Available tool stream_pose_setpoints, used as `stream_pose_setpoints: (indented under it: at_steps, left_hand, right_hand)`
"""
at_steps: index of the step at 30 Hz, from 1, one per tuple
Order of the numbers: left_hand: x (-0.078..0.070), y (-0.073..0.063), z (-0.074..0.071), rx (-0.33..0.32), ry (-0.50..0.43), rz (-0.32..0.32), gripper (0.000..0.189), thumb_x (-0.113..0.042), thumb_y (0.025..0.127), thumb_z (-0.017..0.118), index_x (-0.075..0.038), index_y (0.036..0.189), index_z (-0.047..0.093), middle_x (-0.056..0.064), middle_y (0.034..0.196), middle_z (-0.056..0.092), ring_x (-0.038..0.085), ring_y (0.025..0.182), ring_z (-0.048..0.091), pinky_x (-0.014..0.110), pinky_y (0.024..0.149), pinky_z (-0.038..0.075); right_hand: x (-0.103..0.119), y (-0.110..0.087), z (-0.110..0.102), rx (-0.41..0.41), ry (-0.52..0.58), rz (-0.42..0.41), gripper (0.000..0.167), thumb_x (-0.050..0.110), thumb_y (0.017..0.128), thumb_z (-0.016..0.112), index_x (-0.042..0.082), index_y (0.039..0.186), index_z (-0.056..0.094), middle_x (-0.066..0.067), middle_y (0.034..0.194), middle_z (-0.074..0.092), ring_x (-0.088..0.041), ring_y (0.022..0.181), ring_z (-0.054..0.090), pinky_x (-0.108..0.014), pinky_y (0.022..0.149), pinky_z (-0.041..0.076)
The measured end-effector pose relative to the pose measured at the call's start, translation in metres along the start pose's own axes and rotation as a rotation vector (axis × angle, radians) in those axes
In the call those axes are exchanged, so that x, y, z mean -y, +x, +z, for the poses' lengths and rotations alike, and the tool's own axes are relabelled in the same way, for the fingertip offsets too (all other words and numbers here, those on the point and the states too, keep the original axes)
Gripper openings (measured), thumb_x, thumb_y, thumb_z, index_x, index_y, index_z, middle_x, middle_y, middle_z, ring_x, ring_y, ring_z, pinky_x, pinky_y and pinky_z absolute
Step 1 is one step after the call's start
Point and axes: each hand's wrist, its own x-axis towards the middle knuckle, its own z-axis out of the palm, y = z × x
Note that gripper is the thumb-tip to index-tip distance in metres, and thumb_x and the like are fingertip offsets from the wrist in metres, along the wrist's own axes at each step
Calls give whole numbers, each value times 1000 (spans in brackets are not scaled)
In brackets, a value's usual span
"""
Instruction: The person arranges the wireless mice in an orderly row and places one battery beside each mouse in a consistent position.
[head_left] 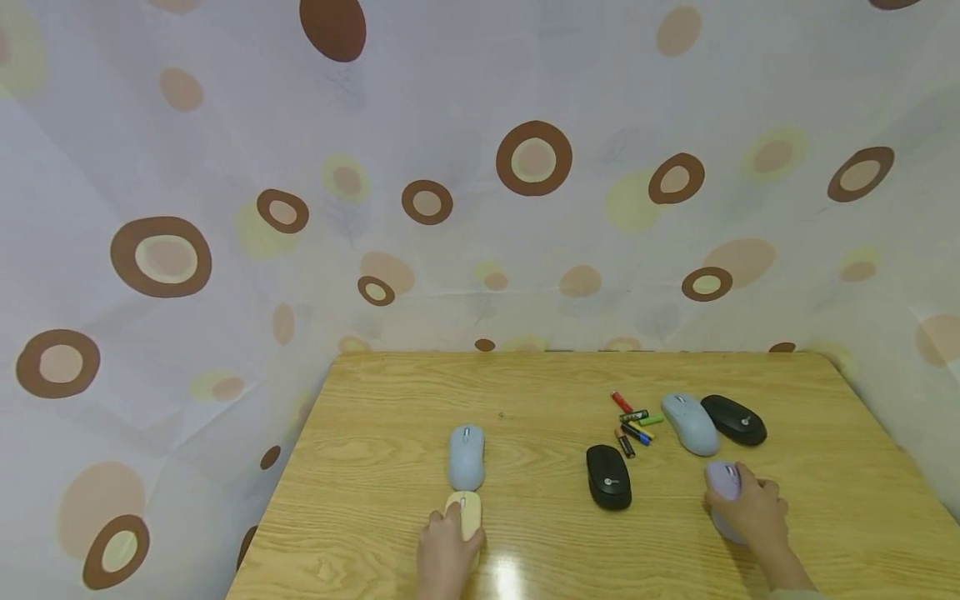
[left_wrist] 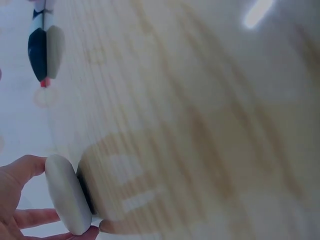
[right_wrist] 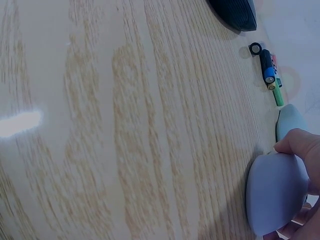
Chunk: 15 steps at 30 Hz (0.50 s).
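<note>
My left hand [head_left: 444, 552] grips a pale yellow computer mouse [head_left: 470, 510] near the table's front, thumb on one side and fingers on the other. Just beyond that mouse lies a light blue mouse [head_left: 467, 458]. On the right, a lilac mouse [head_left: 723, 479] is held by my right hand [head_left: 753, 512], which covers much of its back part. The right wrist view shows the lilac mouse [right_wrist: 276, 192] between thumb and fingers. In the left wrist view the yellow mouse [left_wrist: 68, 195] looks whitish, its dark underside facing the tabletop.
A black mouse [head_left: 608, 479] sits between the hands. Several small batteries [head_left: 634, 415] of mixed colours lie scattered behind it. Farther right, a second light blue mouse [head_left: 692, 425] lies beside another black mouse [head_left: 735, 420]. A patterned sheet [head_left: 450, 317] rises behind the wooden table [head_left: 375, 400].
</note>
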Motion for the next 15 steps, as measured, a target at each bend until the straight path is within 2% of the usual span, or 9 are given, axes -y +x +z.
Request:
stream_pose_setpoints:
  at_steps: [5,15]
  left_hand:
    - [-1,0,2,35,29,-22,49,-25,64,78,1,102,63,18,77,58,30,63,58,36,50,50]
    - [-9,0,-2,66,71,-59,50,-25,64,80,0,103,60,17,82,54,28,66,55,37,49,50]
  right_hand:
    - [0,0,0,-5,0,-1,79,32,84,55,-11,136,13,-45,118,14,-61,102,25,-66,76,37]
    - [1,-1,0,-4,13,3,81,32,83,56,-11,137,13,-45,119,14,-60,102,25,-66,76,36]
